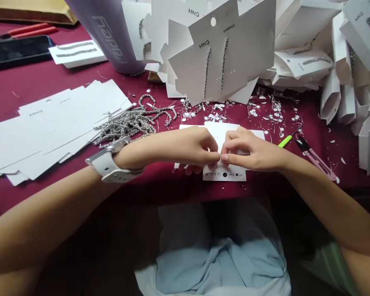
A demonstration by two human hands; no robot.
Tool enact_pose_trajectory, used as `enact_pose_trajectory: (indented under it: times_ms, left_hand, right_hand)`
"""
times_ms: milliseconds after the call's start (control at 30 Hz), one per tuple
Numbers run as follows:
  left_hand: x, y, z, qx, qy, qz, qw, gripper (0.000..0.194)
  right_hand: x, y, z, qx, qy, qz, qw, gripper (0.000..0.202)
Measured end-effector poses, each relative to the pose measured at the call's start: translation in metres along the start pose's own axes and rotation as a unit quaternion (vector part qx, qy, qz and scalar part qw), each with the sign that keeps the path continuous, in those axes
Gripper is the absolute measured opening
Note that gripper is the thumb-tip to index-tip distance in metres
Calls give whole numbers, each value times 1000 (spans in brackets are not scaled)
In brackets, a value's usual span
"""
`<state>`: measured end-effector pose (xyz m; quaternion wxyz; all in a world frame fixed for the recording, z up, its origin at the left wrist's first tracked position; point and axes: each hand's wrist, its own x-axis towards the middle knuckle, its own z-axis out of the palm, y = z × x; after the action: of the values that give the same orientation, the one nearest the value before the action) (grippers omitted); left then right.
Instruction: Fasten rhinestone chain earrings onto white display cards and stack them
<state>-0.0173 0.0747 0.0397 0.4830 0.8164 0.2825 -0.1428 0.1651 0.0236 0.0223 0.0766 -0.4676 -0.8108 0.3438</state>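
A white earring card (224, 167) lies unfolded near the table's front edge, with small black print along its lower flap. My left hand (199, 150) bends over its left half, thumb and forefinger pinched together and the other fingers curled at the card's edge. From the other side my right hand (249, 150) rests on the card, its thumb and forefinger closed beside my left fingertips. Whatever lies between the fingertips is too small and covered to make out. Beyond my left wrist is a tangled pile of silvery rhinestone chain earrings (123, 125).
Flat white cards (43, 123) are stacked at left. Finished earring cards (225, 61) lean behind, near a purple tumbler (111, 37). White folded boxes (345, 90) crowd the right. Pink-handled snips (317, 160) and a yellow-green tool (285, 141) lie beside my right hand; paper scraps (276, 111) litter the cloth.
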Motion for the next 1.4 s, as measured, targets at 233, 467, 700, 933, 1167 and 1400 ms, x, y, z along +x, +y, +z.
enact_pose_trajectory:
  times_ms: [233,467,700,933,1167,1400]
  left_hand:
    - [-4,-14,4,-93,-30,-15,995,25]
    - [-1,-19,4,-113,-35,-3,993,29]
    - [-3,-18,4,-116,-35,12,993,25]
    - [-2,-16,4,-117,-26,45,992,23]
    - [1,-16,6,-147,-30,34,988,21]
    - [0,-19,6,-134,-28,47,990,21]
  right_hand:
    - [3,-5,0,2,-40,40,998,26]
    - [3,-6,0,22,-40,61,997,27]
    - [4,-5,-1,20,-41,58,997,27]
    - [4,-2,-1,16,-42,39,998,26]
    - [5,-2,-2,14,-47,35,998,27]
    - [5,-2,-3,15,-47,31,998,26]
